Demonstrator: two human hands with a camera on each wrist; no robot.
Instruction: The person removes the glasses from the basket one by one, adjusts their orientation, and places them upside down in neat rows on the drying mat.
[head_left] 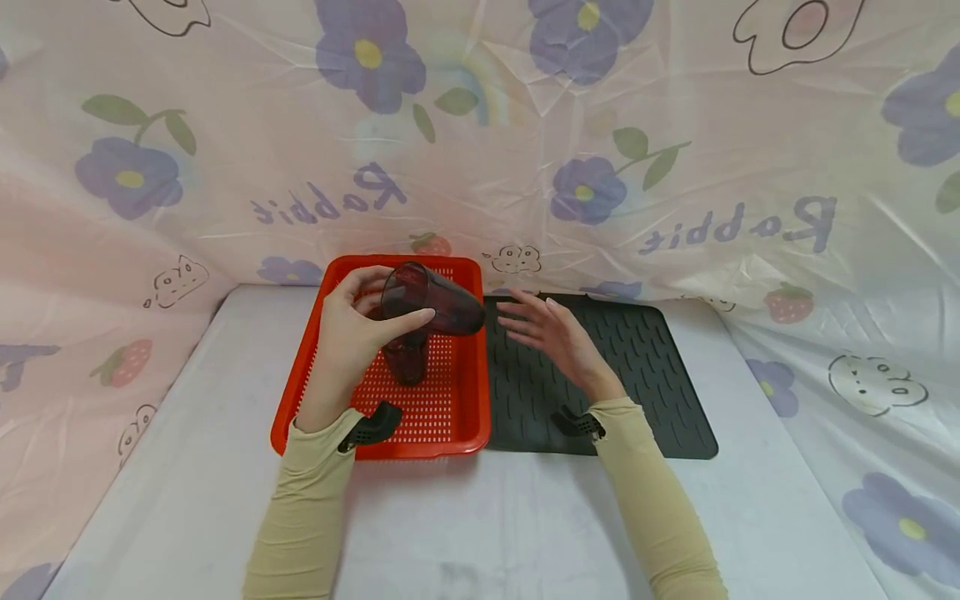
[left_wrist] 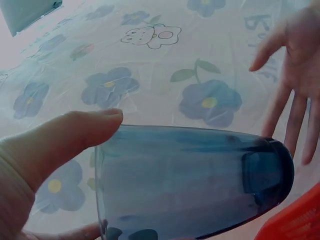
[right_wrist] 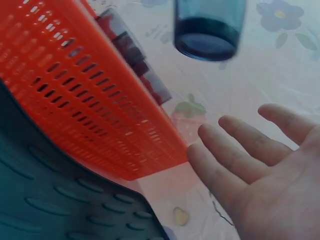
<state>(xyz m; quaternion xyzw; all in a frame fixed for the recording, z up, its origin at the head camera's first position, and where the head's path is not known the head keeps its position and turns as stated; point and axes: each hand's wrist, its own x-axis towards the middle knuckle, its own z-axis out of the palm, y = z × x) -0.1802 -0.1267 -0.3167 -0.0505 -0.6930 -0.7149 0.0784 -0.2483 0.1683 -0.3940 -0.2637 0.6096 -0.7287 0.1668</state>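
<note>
My left hand (head_left: 356,325) grips a dark see-through drinking glass (head_left: 450,304) near its rim, thumb on the near side. The glass lies almost sideways above the red basket (head_left: 281,421), its base pointing right. In the left wrist view the glass (left_wrist: 175,175) looks bluish, and nothing shows inside it. Another dark glass (head_left: 408,367) sits in the basket, partly hidden by the held one. Just right of the glass's base, my right hand (head_left: 558,337) hovers with fingers spread, apart from it and touching nothing.
To the right of the basket lies a dark ridged drying mat (head_left: 637,375), flat on the white table (head_left: 465,533). A patterned plastic sheet (head_left: 480,167) hangs behind and at the sides. In the right wrist view the basket's slotted side wall (right_wrist: 90,90) rises beside the mat.
</note>
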